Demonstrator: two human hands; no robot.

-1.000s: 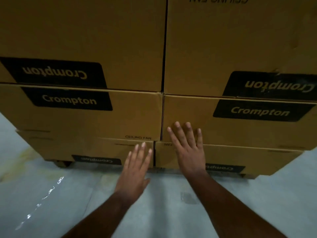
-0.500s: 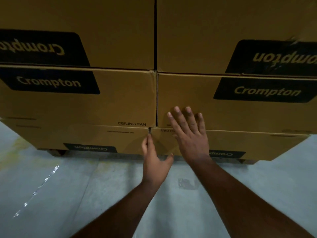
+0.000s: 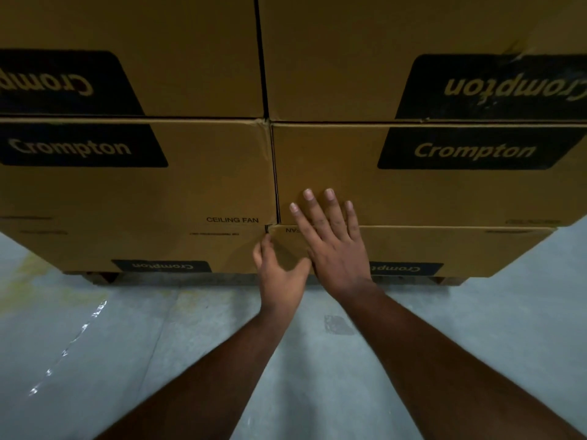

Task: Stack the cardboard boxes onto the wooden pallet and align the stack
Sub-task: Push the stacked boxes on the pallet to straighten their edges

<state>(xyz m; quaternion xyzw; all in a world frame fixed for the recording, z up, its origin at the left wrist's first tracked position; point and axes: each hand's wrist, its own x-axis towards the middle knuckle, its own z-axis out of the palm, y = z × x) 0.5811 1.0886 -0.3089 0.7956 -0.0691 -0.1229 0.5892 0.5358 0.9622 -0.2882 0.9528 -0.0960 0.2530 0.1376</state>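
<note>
Grey concrete floor [image 3: 95, 360], scuffed, with a yellowish stain at left. On it a wooden pallet [image 3: 101, 277], only its dark edge showing under the load.

Cardboard ceiling-fan boxes [image 3: 197, 185] stand on the pallet in two columns, three tiers visible; the top is out of frame. Stacking looks mostly done, judging from this face; what remains seems to be squaring up.

Bottom-right box [image 3: 444, 249] sits slightly proud of the tier above, with a small step at the centre seam. Boxes lie flat, long axes running left to right across the view, printed faces toward the camera, some logos upside down.

Right hand [image 3: 333, 249]: flat, fingers straight and slightly spread, pressing across the seam between the middle-right box [image 3: 349, 173] and the bottom one.

Left hand [image 3: 279, 274]: at the bottom box's left corner, thumb out; whether the fingers hook the edge I cannot tell.
</note>
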